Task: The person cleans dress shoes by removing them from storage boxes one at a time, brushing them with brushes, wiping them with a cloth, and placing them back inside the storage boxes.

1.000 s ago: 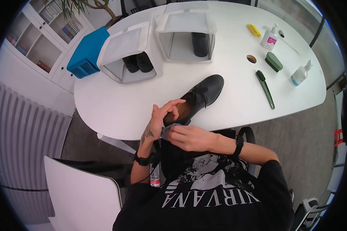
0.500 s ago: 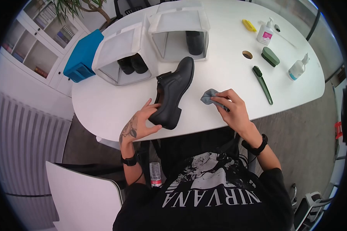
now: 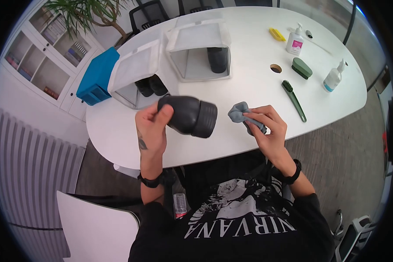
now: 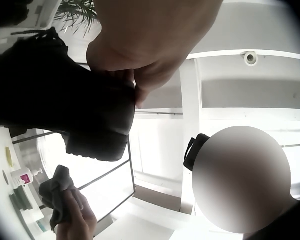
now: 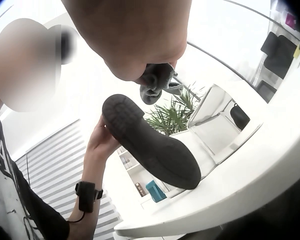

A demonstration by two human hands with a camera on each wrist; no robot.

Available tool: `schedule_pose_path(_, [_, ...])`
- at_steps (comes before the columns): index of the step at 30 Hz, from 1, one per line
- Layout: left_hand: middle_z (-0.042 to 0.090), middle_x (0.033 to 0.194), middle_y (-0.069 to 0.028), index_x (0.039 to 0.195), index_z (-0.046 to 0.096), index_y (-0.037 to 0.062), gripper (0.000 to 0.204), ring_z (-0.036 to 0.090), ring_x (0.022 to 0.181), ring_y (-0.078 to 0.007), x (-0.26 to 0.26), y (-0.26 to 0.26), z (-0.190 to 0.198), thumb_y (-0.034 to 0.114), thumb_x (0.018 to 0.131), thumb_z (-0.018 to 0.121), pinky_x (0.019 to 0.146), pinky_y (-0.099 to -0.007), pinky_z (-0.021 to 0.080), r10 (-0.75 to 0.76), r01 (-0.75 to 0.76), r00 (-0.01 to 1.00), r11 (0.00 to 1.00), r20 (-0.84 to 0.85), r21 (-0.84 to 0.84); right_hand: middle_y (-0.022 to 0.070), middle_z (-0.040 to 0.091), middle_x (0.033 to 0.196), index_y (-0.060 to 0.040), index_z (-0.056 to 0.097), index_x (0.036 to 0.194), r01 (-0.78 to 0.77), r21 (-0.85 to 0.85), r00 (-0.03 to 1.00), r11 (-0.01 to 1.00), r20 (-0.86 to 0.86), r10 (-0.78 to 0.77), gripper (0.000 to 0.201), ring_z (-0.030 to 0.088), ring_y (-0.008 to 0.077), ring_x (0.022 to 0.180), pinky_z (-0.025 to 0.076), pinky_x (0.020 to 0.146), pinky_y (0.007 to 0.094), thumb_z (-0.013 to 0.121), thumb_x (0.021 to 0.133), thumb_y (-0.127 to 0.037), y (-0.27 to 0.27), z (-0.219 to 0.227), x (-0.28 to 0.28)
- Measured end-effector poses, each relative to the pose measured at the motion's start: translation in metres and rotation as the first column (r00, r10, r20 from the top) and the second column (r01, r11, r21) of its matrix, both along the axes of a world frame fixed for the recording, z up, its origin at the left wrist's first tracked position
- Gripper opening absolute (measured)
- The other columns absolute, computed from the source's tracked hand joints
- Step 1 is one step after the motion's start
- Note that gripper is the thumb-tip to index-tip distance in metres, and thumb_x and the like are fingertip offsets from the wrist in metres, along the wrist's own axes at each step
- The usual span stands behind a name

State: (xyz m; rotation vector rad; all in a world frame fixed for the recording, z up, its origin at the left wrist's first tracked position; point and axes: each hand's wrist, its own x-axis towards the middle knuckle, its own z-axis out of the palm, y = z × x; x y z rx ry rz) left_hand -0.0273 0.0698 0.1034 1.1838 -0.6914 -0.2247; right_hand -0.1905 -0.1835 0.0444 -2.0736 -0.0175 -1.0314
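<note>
My left hand (image 3: pixel 153 130) grips a black leather lace-up shoe (image 3: pixel 183 115) above the white rounded table (image 3: pixel 253 87), long axis tipped toe-down tablewards, sole (image 5: pixel 152 150) facing my right hand (image 3: pixel 273 133), which pinches crumpled blue-grey cloth (image 3: pixel 239 112) over the table, apart from the shoe.

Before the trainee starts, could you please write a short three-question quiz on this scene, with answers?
1. Multiple choice: which hand holds the grey cloth? A) left; B) right; C) both.
2. True or false: the black shoe in the left hand has its sole flat on the table.
3. Count: how many green brushes lie on the table?

Key:
1. B; the right hand pinches it.
2. False; the shoe is held up, and its sole shows to the right wrist camera.
3. Two: one long-handled, one without a long handle.
</note>
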Motion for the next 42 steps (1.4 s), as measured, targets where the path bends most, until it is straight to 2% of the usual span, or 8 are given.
schedule_pose_path(7, [0.071,0.125,-0.0153,0.143,0.054,-0.0059,0.051,0.071,0.105,-0.0193,-0.019,-0.041,0.039,0.0,0.096,0.074,0.095,-0.0291,0.057,0.061,-0.08,0.981,0.992,0.187,0.094,0.0091,0.069,0.108,-0.0053,0.08,0.11,-0.014,0.024,1.0,1.0,0.019,0.014,0.032,0.071,0.0158,0.08,0.055,0.064,0.0276,0.077,0.082,0.01,0.002,-0.005,0.005])
schedule_pose_path(10, [0.067,0.117,-0.0173,0.141,0.05,-0.0049,0.053,0.072,0.092,-0.0208,-0.001,-0.078,0.022,0.005,0.095,0.074,0.079,-0.0329,0.058,0.003,-0.198,0.921,0.866,0.39,0.46,0.0092,0.069,0.109,-0.0056,0.08,0.111,0.025,-0.002,0.999,1.0,0.021,-0.024,0.032,0.07,0.0164,0.079,0.055,0.065,0.0281,0.077,0.082,0.009,0.0,-0.005,0.005])
schedule_pose_path(16, [0.066,0.116,-0.0196,0.131,0.059,-0.0013,0.041,0.074,0.089,-0.0298,0.071,-0.153,-0.038,0.013,0.096,0.073,0.079,-0.0372,0.06,-0.202,-0.376,0.645,0.756,0.737,0.537,0.0097,0.069,0.11,-0.0067,0.08,0.111,0.038,0.02,0.999,0.999,0.007,-0.038,0.033,0.071,0.0191,0.082,0.056,0.067,0.03,0.078,0.082,0.008,-0.008,-0.018,0.008])
schedule_pose_path(24, [0.069,0.102,-0.0128,0.107,0.07,0.0025,0.037,0.065,0.105,-0.0334,0.095,-0.139,-0.071,0.034,0.09,0.079,0.105,-0.0448,0.048,-0.444,-0.421,0.411,0.682,0.796,0.598,0.0094,0.07,0.109,-0.0067,0.08,0.11,0.058,0.048,0.997,0.997,-0.047,-0.056,0.031,0.072,0.0207,0.086,0.057,0.07,0.0311,0.078,0.083,0.007,-0.017,-0.028,0.007])
schedule_pose_path(32, [0.039,0.058,-0.0118,0.065,0.048,-0.0011,0.049,0.039,0.055,-0.02,0.077,-0.143,-0.079,0.025,0.09,0.081,0.056,-0.035,0.038,-0.046,-0.404,0.651,0.824,0.758,0.397,0.0079,0.07,0.107,-0.0081,0.079,0.109,-0.125,-0.103,0.991,0.987,-0.063,0.119,0.032,0.07,0.0258,0.097,0.057,0.075,0.0336,0.079,0.08,0.005,-0.009,-0.034,0.007])
schedule_pose_path(34, [0.043,0.059,-0.0159,0.067,0.046,-0.0027,0.05,0.034,0.054,-0.0231,0.071,-0.134,-0.086,0.025,0.091,0.08,0.054,-0.0388,0.036,0.06,-0.272,0.892,0.863,0.449,0.425,0.0085,0.069,0.109,-0.0087,0.078,0.111,-0.175,-0.08,0.982,0.981,-0.089,0.168,0.034,0.069,0.0263,0.099,0.057,0.076,0.0343,0.078,0.079,0.004,-0.004,-0.037,0.007])
schedule_pose_path(36, [0.038,0.06,-0.0109,0.07,0.05,-0.0032,0.048,0.035,0.059,-0.0117,0.058,-0.132,-0.103,0.028,0.096,0.077,0.053,-0.0352,0.035,0.063,-0.321,0.871,0.823,0.487,0.468,0.0085,0.068,0.112,-0.0073,0.076,0.113,-0.217,-0.178,0.974,0.96,-0.107,0.2,0.036,0.069,0.0266,0.1,0.057,0.077,0.0341,0.078,0.079,0.004,0.001,-0.04,0.014])
schedule_pose_path(42, [0.04,0.061,-0.016,0.071,0.048,-0.0034,0.05,0.03,0.057,-0.0265,0.054,-0.134,-0.113,0.031,0.096,0.075,0.054,-0.0397,0.035,0.041,-0.414,0.784,0.778,0.619,0.472,0.0134,0.064,0.108,-0.0018,0.072,0.11,-0.154,-0.176,0.972,0.972,-0.201,0.118,0.027,0.064,0.0351,0.104,0.055,0.086,0.0429,0.069,0.084,0.004,-0.027,-0.049,0.057])
